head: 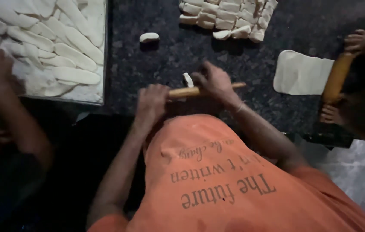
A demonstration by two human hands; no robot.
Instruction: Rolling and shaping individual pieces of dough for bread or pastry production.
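My left hand [151, 99] and my right hand [215, 81] both rest on a thin wooden rolling pin [190, 91] lying across the dark stone counter [169, 51] in front of my orange shirt. A small white piece of dough [188, 79] pokes up just behind the pin, between my hands. One loose dough lump [149, 37] lies farther back on the counter.
A tray [98, 96] of several flattened oval dough pieces sits at left, with another person's arm [6, 99] over it. Cut dough blocks [227, 17] are piled at the back. At right, another person's hands roll a dough sheet [300, 72] with a thick pin [336, 77].
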